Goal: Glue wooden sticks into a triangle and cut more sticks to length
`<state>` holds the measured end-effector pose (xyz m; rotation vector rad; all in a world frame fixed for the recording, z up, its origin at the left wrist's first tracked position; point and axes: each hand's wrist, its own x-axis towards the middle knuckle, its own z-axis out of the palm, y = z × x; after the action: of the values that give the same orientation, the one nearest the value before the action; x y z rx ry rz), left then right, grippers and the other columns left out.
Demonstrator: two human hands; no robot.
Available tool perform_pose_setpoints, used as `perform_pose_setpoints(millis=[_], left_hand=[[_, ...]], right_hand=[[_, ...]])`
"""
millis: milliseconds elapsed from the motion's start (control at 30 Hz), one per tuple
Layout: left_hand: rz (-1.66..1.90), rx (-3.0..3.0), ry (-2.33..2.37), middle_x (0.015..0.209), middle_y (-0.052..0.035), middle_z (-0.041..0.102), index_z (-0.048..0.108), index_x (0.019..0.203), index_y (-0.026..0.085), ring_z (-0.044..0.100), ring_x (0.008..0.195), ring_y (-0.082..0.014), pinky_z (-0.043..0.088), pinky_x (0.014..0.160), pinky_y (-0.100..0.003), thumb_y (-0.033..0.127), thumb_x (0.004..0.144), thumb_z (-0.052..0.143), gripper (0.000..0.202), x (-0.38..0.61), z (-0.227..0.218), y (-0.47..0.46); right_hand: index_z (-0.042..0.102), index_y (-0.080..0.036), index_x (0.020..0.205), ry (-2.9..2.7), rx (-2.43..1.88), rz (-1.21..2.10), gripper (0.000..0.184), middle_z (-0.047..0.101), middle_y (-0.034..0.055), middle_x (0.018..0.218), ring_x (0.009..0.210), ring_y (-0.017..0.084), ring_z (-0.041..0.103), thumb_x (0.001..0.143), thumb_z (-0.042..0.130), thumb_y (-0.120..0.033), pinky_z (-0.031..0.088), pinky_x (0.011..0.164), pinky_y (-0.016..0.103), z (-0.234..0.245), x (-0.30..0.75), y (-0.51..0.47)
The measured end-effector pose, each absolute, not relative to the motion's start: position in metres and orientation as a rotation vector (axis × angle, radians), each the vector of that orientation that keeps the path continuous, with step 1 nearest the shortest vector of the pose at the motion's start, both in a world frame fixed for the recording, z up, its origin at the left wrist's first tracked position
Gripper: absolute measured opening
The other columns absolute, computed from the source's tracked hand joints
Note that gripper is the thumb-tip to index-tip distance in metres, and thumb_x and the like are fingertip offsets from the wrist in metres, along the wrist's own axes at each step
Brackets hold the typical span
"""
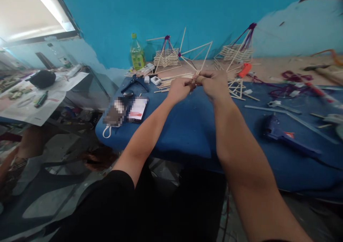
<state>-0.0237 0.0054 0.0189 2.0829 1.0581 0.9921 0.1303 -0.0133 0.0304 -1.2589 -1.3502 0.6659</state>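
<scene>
The stacked stick model [167,60] stands behind the loose sticks [171,79], close enough to the upper pieces of the stick frame [195,49] that a careless tilt could snag or topple it. Over the table [187,127], the fingers of the left hand [180,89] pinch the lower end of that frame, where an uneven pull could twist its joint loose. The right hand [215,84] has its fingers closed on the same meeting point, so too hard a squeeze could crack the thin wood, and a sideways slip could knock the small stick lattice [241,88] just beside it.
</scene>
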Motion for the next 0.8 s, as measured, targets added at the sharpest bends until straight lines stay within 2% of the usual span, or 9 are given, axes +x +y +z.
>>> perform_pose_setpoints(millis=[167, 300, 433, 500, 533, 633, 700, 800], left_hand=[[0.995, 2.098, 1.107, 0.071, -0.0001, 0.069, 0.069, 0.073, 0.020, 0.065, 0.074, -0.0157, 0.049, 0.073, -0.029, 0.018, 0.103, 0.061, 0.030, -0.032, 0.020, -0.009], [1.034, 2.201, 1.155, 0.075, -0.0017, 0.072, 0.073, 0.078, 0.020, 0.066, 0.078, -0.0175, 0.050, 0.076, -0.031, 0.026, 0.106, 0.060, 0.032, -0.043, 0.022, -0.025], [0.950, 2.240, 1.202, 0.084, -0.0051, 0.079, 0.082, 0.093, 0.020, 0.071, 0.085, -0.0197, 0.054, 0.083, -0.033, 0.034, 0.107, 0.061, 0.029, -0.068, 0.040, -0.032], [0.886, 2.251, 1.322, 0.098, -0.0097, 0.083, 0.085, 0.109, 0.018, 0.075, 0.096, -0.0227, 0.056, 0.093, -0.035, 0.036, 0.105, 0.065, 0.027, -0.087, 0.055, -0.030], [0.852, 2.250, 1.422, 0.107, -0.0121, 0.084, 0.083, 0.121, 0.017, 0.076, 0.104, -0.0248, 0.057, 0.099, -0.037, 0.036, 0.104, 0.066, 0.031, -0.099, 0.063, -0.028], [0.627, 2.258, 1.753, 0.136, -0.0166, 0.080, 0.065, 0.158, 0.016, 0.072, 0.126, -0.0336, 0.052, 0.115, -0.044, 0.039, 0.097, 0.074, 0.066, -0.135, 0.082, -0.020], [0.342, 2.260, 1.918, 0.155, -0.0187, 0.072, 0.057, 0.166, 0.017, 0.065, 0.140, -0.0406, 0.050, 0.120, -0.048, 0.046, 0.094, 0.075, 0.080, -0.156, 0.090, -0.015], [-0.087, 2.209, 2.056, 0.169, -0.0221, 0.060, 0.048, 0.172, 0.015, 0.057, 0.151, -0.0473, 0.048, 0.121, -0.051, 0.060, 0.093, 0.071, 0.093, -0.176, 0.094, -0.011]], right_hand=[[0.064, -0.025, 0.065, -1.275, -1.243, 0.716, 0.034, 0.060, 0.0011, 0.066, 0.065, 0.017, 0.054, 0.078, 0.090, -0.042, 0.052, 0.065, 0.035, 0.034, 0.122, -0.014], [0.065, -0.023, 0.062, -1.283, -1.157, 0.849, 0.033, 0.063, 0.0012, 0.065, 0.063, 0.014, 0.054, 0.074, 0.093, -0.036, 0.050, 0.062, 0.031, 0.039, 0.118, -0.018], [0.067, -0.021, 0.066, -1.249, -1.120, 0.916, 0.028, 0.062, -0.0006, 0.064, 0.062, 0.011, 0.055, 0.077, 0.092, -0.026, 0.052, 0.062, 0.027, 0.046, 0.114, -0.023], [0.067, -0.021, 0.068, -1.211, -1.126, 0.916, 0.025, 0.062, -0.0015, 0.064, 0.062, 0.011, 0.056, 0.080, 0.089, -0.020, 0.052, 0.062, 0.025, 0.048, 0.114, -0.023], [0.067, -0.021, 0.068, -1.197, -1.134, 0.908, 0.024, 0.062, -0.0016, 0.064, 0.062, 0.011, 0.056, 0.081, 0.087, -0.018, 0.051, 0.062, 0.024, 0.048, 0.114, -0.022], [0.066, -0.021, 0.069, -1.203, -1.159, 0.883, 0.025, 0.064, -0.0008, 0.066, 0.063, 0.011, 0.058, 0.083, 0.087, -0.017, 0.051, 0.061, 0.024, 0.046, 0.115, -0.020], [0.064, -0.022, 0.068, -1.222, -1.154, 0.876, 0.029, 0.065, -0.0002, 0.067, 0.065, 0.012, 0.059, 0.082, 0.090, -0.021, 0.052, 0.062, 0.026, 0.046, 0.115, -0.020], [0.062, -0.023, 0.067, -1.244, -1.131, 0.868, 0.034, 0.065, -0.0003, 0.067, 0.066, 0.013, 0.059, 0.079, 0.094, -0.029, 0.054, 0.064, 0.028, 0.046, 0.114, -0.021]])
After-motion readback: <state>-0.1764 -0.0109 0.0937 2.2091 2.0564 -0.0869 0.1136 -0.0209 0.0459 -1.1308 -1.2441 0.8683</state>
